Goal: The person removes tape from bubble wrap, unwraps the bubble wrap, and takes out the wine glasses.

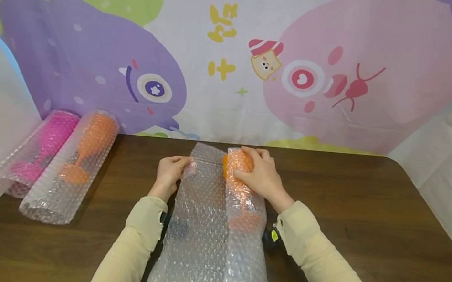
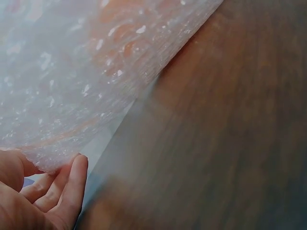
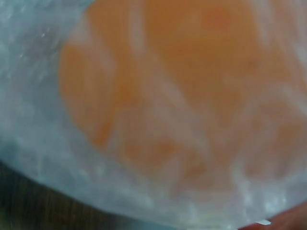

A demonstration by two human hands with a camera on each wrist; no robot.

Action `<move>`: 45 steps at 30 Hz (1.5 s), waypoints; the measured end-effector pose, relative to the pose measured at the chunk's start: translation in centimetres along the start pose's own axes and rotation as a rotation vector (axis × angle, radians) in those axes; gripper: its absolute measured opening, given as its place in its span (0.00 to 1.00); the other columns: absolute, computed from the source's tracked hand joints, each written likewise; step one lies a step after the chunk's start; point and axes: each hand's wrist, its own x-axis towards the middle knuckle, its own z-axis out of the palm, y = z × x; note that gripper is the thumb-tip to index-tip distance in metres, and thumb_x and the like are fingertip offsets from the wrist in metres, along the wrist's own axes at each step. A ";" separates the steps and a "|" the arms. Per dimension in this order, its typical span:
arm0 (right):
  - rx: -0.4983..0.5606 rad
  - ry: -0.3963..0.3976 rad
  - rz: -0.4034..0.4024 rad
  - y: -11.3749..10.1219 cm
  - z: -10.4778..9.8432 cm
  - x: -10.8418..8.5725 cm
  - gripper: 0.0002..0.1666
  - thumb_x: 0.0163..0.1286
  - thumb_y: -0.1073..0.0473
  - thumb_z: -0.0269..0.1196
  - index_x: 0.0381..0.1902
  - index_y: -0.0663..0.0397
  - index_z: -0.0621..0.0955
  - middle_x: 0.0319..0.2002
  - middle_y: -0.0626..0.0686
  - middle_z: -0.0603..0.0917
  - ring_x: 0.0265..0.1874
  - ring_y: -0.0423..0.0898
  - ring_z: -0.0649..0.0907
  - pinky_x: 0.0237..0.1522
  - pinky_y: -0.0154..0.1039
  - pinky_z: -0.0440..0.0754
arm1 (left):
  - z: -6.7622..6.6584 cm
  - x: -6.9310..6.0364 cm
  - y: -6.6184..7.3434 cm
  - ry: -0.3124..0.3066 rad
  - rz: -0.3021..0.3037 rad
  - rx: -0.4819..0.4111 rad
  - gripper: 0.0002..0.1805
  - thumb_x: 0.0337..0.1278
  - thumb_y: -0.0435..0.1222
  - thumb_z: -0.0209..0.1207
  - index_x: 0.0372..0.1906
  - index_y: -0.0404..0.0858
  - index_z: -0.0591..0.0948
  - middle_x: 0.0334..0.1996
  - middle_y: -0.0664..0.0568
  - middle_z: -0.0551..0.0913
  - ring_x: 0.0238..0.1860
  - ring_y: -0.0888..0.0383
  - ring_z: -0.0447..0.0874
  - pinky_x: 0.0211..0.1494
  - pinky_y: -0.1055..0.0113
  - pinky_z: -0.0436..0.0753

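Note:
A sheet of bubble wrap (image 1: 197, 238) lies lengthwise on the table, its right side folded over an orange goblet (image 1: 246, 222). The goblet's bowl points toward the back wall, and a strip of bare orange shows at the fold's left edge. With thumb and fingers, my right hand (image 1: 263, 175) grips the covered bowl. My left hand (image 1: 169, 175) pinches the sheet's far left edge; the left wrist view shows the wrap (image 2: 48, 96) lifted between thumb and fingers. Blurred orange plastic (image 3: 182, 86) behind wrap fills most of the right wrist view.
On the table's left side lie a pink goblet (image 1: 53, 136) and another orange goblet (image 1: 96, 135), each rolled in bubble wrap. A cartoon-printed cloth (image 1: 230, 108) hangs behind the dark wooden table (image 1: 351, 240). White panels stand at both sides.

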 end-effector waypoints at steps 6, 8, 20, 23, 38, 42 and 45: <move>-0.043 0.023 -0.046 -0.3 0.0 0.0 0.41 0.52 0.46 0.62 0.65 0.44 0.65 0.61 0.53 0.64 0.58 0.53 0.64 0.52 0.52 0.71 | -0.2 0.1 -0.1 0.008 -0.002 0.013 0.16 0.53 0.36 0.59 0.43 0.28 0.80 0.21 0.57 0.75 0.20 0.66 0.71 0.22 0.74 0.72; -0.047 0.024 -0.053 -0.4 0.1 0.0 0.41 0.52 0.46 0.62 0.65 0.45 0.65 0.62 0.53 0.63 0.58 0.53 0.63 0.52 0.52 0.71 | -0.2 0.0 -0.1 0.008 0.000 0.016 0.16 0.53 0.36 0.59 0.43 0.28 0.80 0.22 0.57 0.75 0.20 0.66 0.71 0.22 0.74 0.72; -0.096 0.056 -0.192 -0.4 0.7 -0.1 0.42 0.54 0.52 0.60 0.67 0.47 0.61 0.68 0.51 0.59 0.61 0.57 0.59 0.58 0.57 0.59 | -0.1 0.0 -0.4 -0.030 0.012 0.040 0.16 0.56 0.37 0.56 0.45 0.29 0.79 0.32 0.51 0.76 0.24 0.64 0.72 0.26 0.72 0.73; -0.131 0.048 -0.222 -0.4 0.9 -0.1 0.40 0.56 0.51 0.59 0.68 0.43 0.61 0.68 0.48 0.59 0.60 0.57 0.59 0.57 0.56 0.60 | -0.1 0.0 -0.4 -0.054 0.021 0.016 0.16 0.56 0.36 0.56 0.46 0.28 0.79 0.31 0.51 0.77 0.23 0.65 0.73 0.26 0.74 0.74; -0.157 0.008 -0.218 -0.4 -0.2 0.2 0.34 0.54 0.48 0.60 0.61 0.44 0.70 0.63 0.52 0.65 0.56 0.57 0.63 0.55 0.52 0.67 | -0.4 -0.5 0.1 -0.127 0.050 0.003 0.16 0.58 0.37 0.57 0.48 0.32 0.79 0.25 0.58 0.80 0.22 0.66 0.78 0.23 0.75 0.74; -0.141 0.000 -0.217 -0.3 -0.4 0.2 0.34 0.54 0.48 0.59 0.61 0.44 0.71 0.63 0.53 0.66 0.56 0.57 0.64 0.54 0.53 0.68 | -0.5 -0.5 0.0 -0.113 0.046 0.017 0.17 0.57 0.38 0.58 0.48 0.32 0.79 0.26 0.57 0.79 0.22 0.66 0.77 0.21 0.75 0.72; -0.139 0.001 -0.213 -0.3 -0.5 0.1 0.33 0.54 0.48 0.58 0.61 0.44 0.71 0.62 0.53 0.67 0.54 0.56 0.65 0.53 0.52 0.68 | -0.5 -0.4 -0.1 -0.098 0.047 0.022 0.17 0.56 0.38 0.58 0.47 0.32 0.79 0.26 0.57 0.78 0.19 0.67 0.72 0.19 0.76 0.69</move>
